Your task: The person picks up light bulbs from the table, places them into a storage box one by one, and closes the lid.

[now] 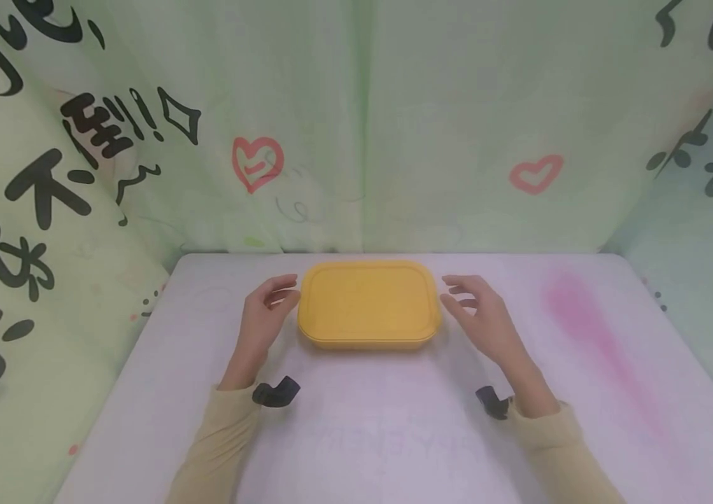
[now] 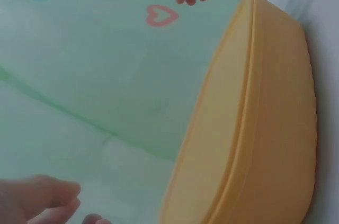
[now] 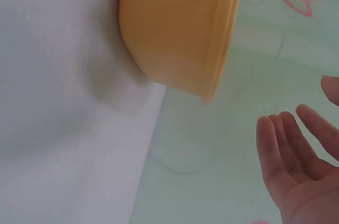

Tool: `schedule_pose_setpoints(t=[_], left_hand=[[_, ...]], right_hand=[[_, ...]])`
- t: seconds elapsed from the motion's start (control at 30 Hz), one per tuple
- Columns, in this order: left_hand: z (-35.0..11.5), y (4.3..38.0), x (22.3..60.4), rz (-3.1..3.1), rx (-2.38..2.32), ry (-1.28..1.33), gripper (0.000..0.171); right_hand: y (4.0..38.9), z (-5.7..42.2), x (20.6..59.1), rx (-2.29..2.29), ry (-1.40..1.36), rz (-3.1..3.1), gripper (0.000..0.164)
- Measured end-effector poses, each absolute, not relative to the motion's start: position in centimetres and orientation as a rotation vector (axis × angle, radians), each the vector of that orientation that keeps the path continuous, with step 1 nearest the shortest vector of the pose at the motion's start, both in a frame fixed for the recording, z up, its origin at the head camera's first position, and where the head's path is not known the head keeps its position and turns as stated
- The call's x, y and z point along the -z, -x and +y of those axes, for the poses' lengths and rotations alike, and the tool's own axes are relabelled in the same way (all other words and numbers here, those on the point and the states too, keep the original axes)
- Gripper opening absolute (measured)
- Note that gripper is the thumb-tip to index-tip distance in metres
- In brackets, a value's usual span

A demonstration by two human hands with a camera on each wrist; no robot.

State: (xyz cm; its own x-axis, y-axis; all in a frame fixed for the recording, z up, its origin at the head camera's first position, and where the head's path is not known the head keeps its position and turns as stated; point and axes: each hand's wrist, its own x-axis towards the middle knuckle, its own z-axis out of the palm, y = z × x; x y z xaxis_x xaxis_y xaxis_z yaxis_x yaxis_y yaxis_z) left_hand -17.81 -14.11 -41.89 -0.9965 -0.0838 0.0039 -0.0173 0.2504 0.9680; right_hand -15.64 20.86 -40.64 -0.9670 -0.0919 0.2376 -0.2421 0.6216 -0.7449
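A yellow rectangular box with rounded corners and a rimmed lid (image 1: 369, 304) sits flat near the table's far edge. At its left end hovers my left hand (image 1: 264, 315), fingers relaxed and fingertips right by the rim. My right hand (image 1: 482, 318) is at the opposite end, a little apart from the box, its fingers loosely bent. The left wrist view shows the box's tapering side wall (image 2: 280, 107) beyond my left fingers (image 2: 53, 195). In the right wrist view, the right palm and spread fingers (image 3: 273, 150) hold nothing. What the box contains is hidden.
The white table (image 1: 356, 434) bears a pink smear (image 1: 583, 315) on its right side. Pale green curtains (image 1: 432, 126) with hearts and dark lettering hang behind and at both sides. Black pieces (image 1: 277, 392) are worn at both wrists by the beige sleeves.
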Motion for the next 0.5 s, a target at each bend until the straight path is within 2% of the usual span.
schedule_pose_setpoints(t=[0.23,0.5], left_hand=[[-14.1,16.7,40.7,-2.468,1.842,0.035,0.039],[-13.6,14.5,39.9,-2.603,1.418,0.348,0.050]], right_hand=[[14.1,20.4,39.4,-1.177,-0.336,-2.663,0.047],[12.4,20.1,39.0,-0.953,-0.451,-2.694,0.059]])
